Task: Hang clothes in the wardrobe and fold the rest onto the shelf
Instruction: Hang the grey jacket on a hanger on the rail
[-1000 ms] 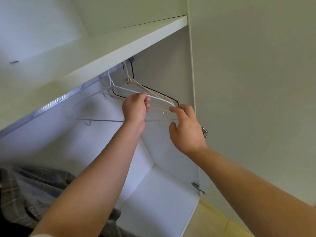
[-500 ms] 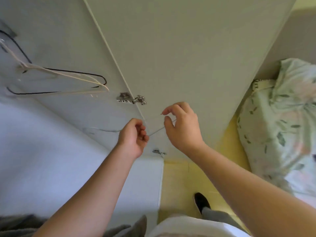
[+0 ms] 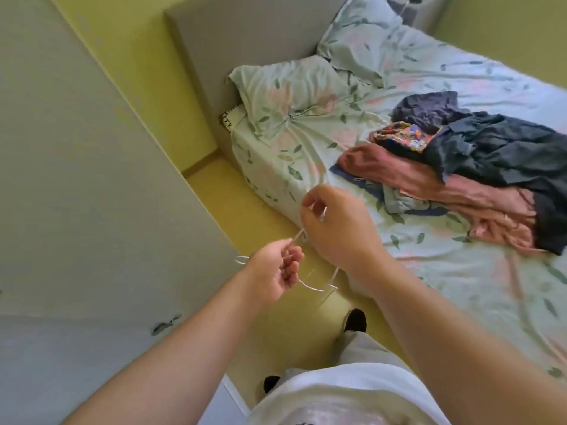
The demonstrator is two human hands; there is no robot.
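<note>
The thin wire hanger is held in the air above the floor, just off the bed's edge that faces the wardrobe door. The left grip curls its fingers round the wire near the hook, and the right grip pinches one arm of it between thumb and fingertips. The hanger looks light and springy and would likely twist if squeezed, so the neck under the hook seems the steadiest hold. Toward the right side of the bed lies a heap of clothes, a pink garment under a dark garment. They look soft and limp, probably best lifted by collar or shoulders.
</note>
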